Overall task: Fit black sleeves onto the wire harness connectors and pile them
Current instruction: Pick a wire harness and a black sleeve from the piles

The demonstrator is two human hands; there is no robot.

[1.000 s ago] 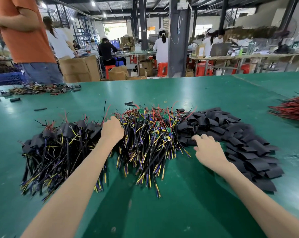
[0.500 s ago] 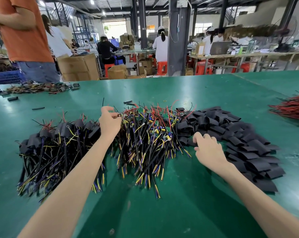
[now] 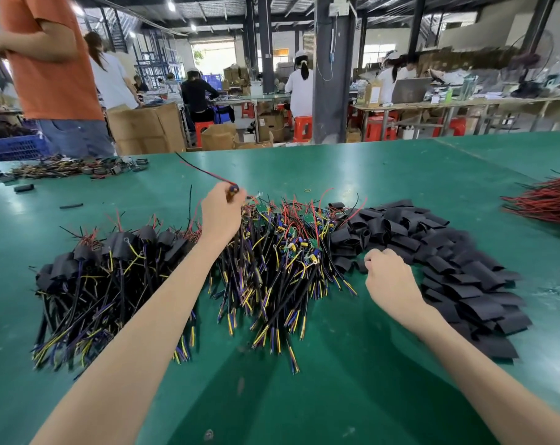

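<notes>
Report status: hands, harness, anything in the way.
Left hand pinches one harness above the middle pile. Right hand curled at the sleeves, grip unclear. Nothing blocking either hand.

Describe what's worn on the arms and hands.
Nothing worn shows. The left hand and right hand have no gloves, and no rings can be seen. The left forearm and right forearm are bare to the frame's edge: no cuffs, watch or bands.
</notes>
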